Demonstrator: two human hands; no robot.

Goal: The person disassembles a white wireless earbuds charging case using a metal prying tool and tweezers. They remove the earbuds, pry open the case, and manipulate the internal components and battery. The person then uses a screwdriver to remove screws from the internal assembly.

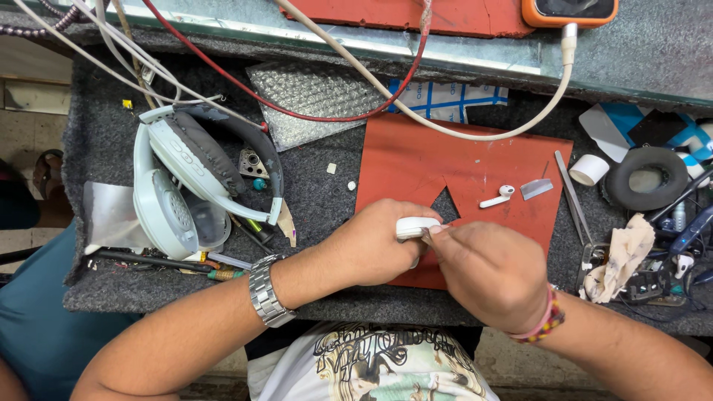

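White plastic of the small earbud case looks smooth, so I think it could slip or get scratched if the right hand pushes its thin tool too hard into the seam. The left hand is closed around the case, which sits between both hands, just at the fingertips of the right hand, over the red mat. Right fingers are pinched shut on the tool; a loose earbud lies a little beyond them.

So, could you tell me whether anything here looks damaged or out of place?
The pale headphones on the left lie with an ear pad off, bare speaker grille showing. A loose dark ear cushion sits far right, and one earbud lies on the red mat.
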